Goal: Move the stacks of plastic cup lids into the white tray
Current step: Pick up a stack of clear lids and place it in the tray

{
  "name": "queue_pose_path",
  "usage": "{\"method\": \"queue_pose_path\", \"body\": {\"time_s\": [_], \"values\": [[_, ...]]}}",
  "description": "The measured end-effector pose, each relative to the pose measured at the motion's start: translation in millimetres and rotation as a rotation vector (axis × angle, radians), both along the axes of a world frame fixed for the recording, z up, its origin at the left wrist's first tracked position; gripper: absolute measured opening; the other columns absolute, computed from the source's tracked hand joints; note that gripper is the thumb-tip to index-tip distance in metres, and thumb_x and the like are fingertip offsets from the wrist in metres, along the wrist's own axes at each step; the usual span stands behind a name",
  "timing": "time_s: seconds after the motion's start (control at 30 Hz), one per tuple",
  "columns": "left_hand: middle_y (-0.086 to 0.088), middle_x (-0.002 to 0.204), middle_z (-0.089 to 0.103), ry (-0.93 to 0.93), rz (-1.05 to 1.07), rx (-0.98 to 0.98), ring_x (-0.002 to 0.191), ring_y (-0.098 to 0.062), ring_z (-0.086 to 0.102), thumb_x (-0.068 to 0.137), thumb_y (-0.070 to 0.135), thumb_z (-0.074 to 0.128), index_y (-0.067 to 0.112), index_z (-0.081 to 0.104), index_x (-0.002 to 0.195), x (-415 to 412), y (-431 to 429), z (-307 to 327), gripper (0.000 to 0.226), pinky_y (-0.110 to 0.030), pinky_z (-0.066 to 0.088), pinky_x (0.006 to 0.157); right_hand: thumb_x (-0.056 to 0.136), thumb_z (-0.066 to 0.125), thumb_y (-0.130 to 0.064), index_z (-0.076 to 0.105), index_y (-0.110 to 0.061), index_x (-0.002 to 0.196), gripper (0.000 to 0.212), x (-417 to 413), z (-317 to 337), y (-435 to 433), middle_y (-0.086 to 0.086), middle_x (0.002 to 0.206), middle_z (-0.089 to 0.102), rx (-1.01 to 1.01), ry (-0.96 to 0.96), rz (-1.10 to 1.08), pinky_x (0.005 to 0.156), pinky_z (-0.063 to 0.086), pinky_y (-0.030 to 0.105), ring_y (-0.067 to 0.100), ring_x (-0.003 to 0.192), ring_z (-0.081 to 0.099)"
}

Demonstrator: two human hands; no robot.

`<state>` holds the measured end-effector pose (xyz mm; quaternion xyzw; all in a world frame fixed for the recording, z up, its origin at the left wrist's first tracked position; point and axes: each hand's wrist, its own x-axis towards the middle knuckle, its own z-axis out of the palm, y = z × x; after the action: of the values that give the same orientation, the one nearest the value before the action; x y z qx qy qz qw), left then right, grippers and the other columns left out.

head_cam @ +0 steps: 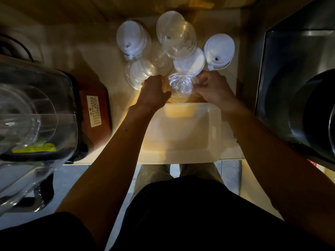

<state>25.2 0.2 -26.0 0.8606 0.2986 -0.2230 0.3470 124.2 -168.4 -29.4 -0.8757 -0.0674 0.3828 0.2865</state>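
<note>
Just beyond the white tray [213, 124], both hands, left hand [154, 93] and right hand [212, 87], clasp an upright clear lid stack [180, 86], its base hidden.

A pale counter [108, 57] carries the white tray [213, 131] at its near edge. Beyond the tray stand several stacks of plastic cup lids [178, 39], some clear, some white. A brown appliance [94, 105] with a printed label sits at left.

Label [93, 111] on brown appliance [94, 113]: print illegible (too small).
</note>
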Motion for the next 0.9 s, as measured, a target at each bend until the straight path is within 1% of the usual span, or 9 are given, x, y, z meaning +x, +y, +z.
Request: {"method": "queue_pose_path", "body": {"time_s": [0.17,0.3,0.5,0.57,0.67,0.73,0.8,0.87,0.9], "values": [[-0.011,0.107,0.068,-0.018,0.04,-0.031,0.101,-0.028,0.065,0.077,0.021,0.071,0.009,0.064,0.105,-1,1,-4,0.031,-0.041,0.052,0.092,0.077,0.072,-0.017,0.07,-0.013,0.096,0.02,0,-3,2,0.006,0.097,0.074,0.008,0.011,-0.006,0.094,0.053,0.035,0.017,0.097,0.068],[-0.008,0.105,0.07,-0.016,0.099,-0.087,0.102,-0.027,0.065,0.077,0.022,0.072,0.012,0.064,0.106,0,1,-4,0.031,-0.04,0.053,0.093,0.076,0.075,-0.018,0.07,-0.014,0.099,0.024,4,-6,2,0.005,0.101,0.074,0.002,0.031,-0.014,0.096,0.052,0.033,0.016,0.099,0.068],[-0.005,0.102,0.07,-0.02,0.151,-0.121,0.099,-0.021,0.066,0.078,0.02,0.074,0.011,0.064,0.106,2,-1,-3,0.031,-0.037,0.053,0.092,0.075,0.075,-0.016,0.071,-0.014,0.1,0.025,6,-9,-1,0.004,0.096,0.075,0.016,0.064,-0.016,0.092,0.056,0.041,0.017,0.091,0.071],[-0.005,0.103,0.07,-0.003,0.14,-0.114,0.1,-0.021,0.067,0.079,0.022,0.074,0.011,0.064,0.109,2,1,-3,0.033,-0.033,0.053,0.092,0.075,0.075,-0.016,0.071,-0.013,0.1,0.026,6,-9,-1,0.005,0.096,0.075,0.025,0.064,-0.003,0.091,0.056,0.041,0.017,0.09,0.071],[-0.005,0.103,0.071,0.009,0.129,-0.093,0.099,-0.019,0.067,0.08,0.021,0.074,0.01,0.066,0.109,3,2,-3,0.032,-0.023,0.049,0.085,0.076,0.076,-0.016,0.07,-0.012,0.103,0.028,5,-5,-2,0.007,0.098,0.074,0.048,0.062,-0.003,0.091,0.056,0.042,0.019,0.092,0.071],[-0.004,0.1,0.071,0.008,0.131,-0.088,0.097,-0.018,0.067,0.079,0.019,0.074,0.009,0.066,0.108,4,2,-1,0.031,-0.019,0.045,0.08,0.077,0.076,-0.016,0.069,-0.011,0.105,0.029,4,-2,-4,0.006,0.1,0.073,0.063,0.064,-0.01,0.091,0.057,0.041,0.018,0.093,0.07],[-0.002,0.094,0.07,0.003,0.131,-0.082,0.095,-0.018,0.068,0.079,0.018,0.074,0.009,0.066,0.106,3,2,1,0.03,-0.018,0.045,0.078,0.077,0.077,-0.015,0.069,-0.012,0.103,0.028,3,2,-5,0.004,0.098,0.072,0.081,0.062,-0.023,0.09,0.057,0.04,0.016,0.093,0.069],[-0.003,0.095,0.071,-0.014,0.128,-0.083,0.094,-0.019,0.069,0.078,0.016,0.075,0.008,0.066,0.106,2,1,3,0.03,-0.021,0.049,0.08,0.076,0.076,-0.013,0.069,-0.013,0.102,0.027,2,6,-6,0.0,0.093,0.069,0.097,0.049,-0.029,0.088,0.058,0.036,0.014,0.093,0.068],[-0.005,0.097,0.072,-0.036,0.135,-0.095,0.094,-0.02,0.069,0.078,0.015,0.075,0.008,0.066,0.107,1,0,4,0.031,-0.025,0.052,0.084,0.076,0.076,-0.012,0.069,-0.013,0.101,0.026,1,7,-7,-0.002,0.09,0.067,0.106,0.04,-0.031,0.086,0.058,0.03,0.011,0.091,0.067]]}}
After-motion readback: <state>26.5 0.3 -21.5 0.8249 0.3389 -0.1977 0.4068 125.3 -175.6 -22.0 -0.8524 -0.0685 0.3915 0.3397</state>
